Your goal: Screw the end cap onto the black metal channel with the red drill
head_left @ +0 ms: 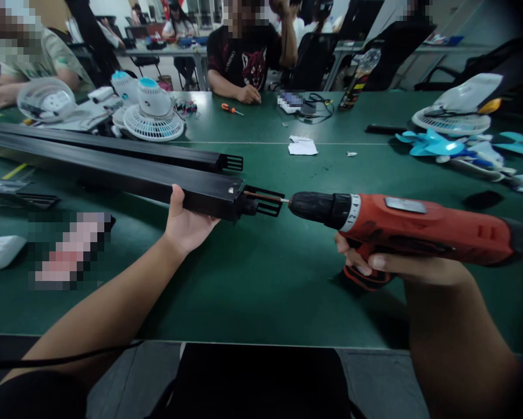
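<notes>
My left hand (pixel 187 224) is wrapped round the near end of a long black rectangular tube (pixel 156 177), thumb on its side and fingers beneath. From that end juts a slotted black bracket (pixel 268 201). My right hand (pixel 375 262) grips a red cordless drill (pixel 419 227) by its handle, with the nose pointing left. The drill's thin bit (pixel 284 201) reaches to the bracket; whether it touches a screw there I cannot tell. A second black tube (pixel 178 156) with a similar slotted end lies just behind the first.
White fan parts (pixel 152 119) stand at the back left. An orange screwdriver (pixel 230 109), white paper (pixel 303 145) and a bottle (pixel 360 78) are farther back. Blue fan blades (pixel 431 142) lie at the right. A blurred-out flat object (pixel 73 250) lies left of my forearm. People sit across the green table (pixel 261 302).
</notes>
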Motion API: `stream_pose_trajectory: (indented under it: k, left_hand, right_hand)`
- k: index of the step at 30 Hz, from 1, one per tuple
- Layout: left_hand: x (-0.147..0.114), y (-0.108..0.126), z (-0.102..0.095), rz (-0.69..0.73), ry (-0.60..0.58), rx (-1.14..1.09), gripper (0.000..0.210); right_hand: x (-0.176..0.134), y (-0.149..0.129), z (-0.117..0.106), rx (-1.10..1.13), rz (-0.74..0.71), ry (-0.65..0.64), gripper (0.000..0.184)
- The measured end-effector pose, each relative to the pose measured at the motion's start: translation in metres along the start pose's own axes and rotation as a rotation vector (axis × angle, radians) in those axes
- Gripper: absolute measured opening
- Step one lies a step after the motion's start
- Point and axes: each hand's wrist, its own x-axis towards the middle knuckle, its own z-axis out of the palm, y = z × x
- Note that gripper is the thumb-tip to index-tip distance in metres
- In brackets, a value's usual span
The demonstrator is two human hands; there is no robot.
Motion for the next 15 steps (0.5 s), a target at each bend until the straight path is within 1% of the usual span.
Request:
stream_pose_trajectory:
  k: [5, 9, 15]
  left_hand:
    - [-0.0008, 0.001, 0.0058, 0.003, 0.029, 0.032, 0.107]
    - [-0.0018, 0.0012, 0.0089, 0.007, 0.021, 0.031, 0.108]
    - [-0.0006, 0.0005, 0.0016, 0.0, 0.003, -0.004, 0.101]
  right_hand:
    - [-0.0008, 0.0004, -0.0004, 0.004, 0.005, -0.015, 0.027]
    - [-0.0019, 0.0024, -0.0011, 0.0, 0.008, -0.008, 0.029]
    - [-0.0001, -0.0004, 0.0006, 0.023, -0.013, -0.018, 0.024]
